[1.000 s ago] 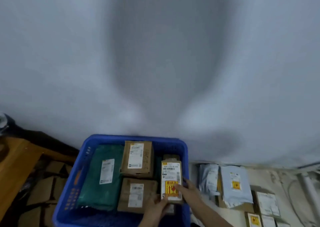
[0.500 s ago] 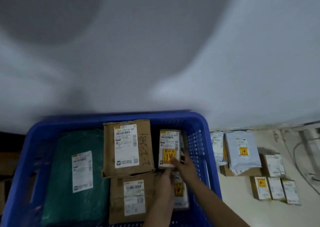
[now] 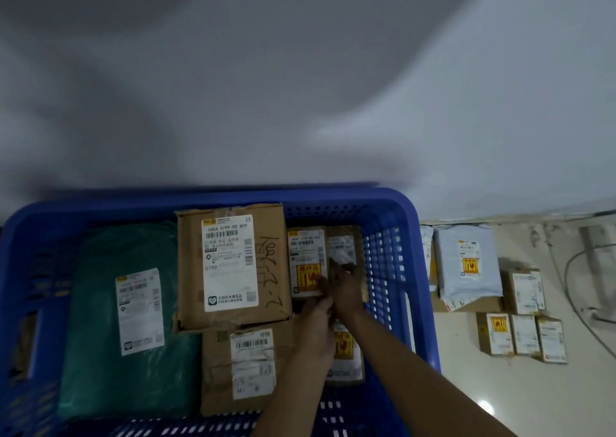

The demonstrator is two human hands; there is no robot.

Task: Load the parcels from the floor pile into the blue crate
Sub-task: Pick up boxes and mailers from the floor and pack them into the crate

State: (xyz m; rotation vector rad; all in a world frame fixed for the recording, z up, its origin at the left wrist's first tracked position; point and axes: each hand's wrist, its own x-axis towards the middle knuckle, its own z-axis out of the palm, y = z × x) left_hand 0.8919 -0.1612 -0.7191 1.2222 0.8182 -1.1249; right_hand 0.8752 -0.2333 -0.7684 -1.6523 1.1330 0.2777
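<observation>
Blue crate holds a green bag, two brown boxes and small labelled parcels.
Both hands, left hand and right hand, grip the small parcel at their fingertips; since earlier it sits deeper, beside another parcel. Floor pile lies right of the fingers.

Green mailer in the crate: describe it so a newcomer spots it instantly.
Find the blue crate that fills the lower left of the head view. Along its left side, left of the big brown carton, lies the green mailer, a soft plastic bag with one white label on top. It is the only green, non-cardboard parcel inside.
</observation>
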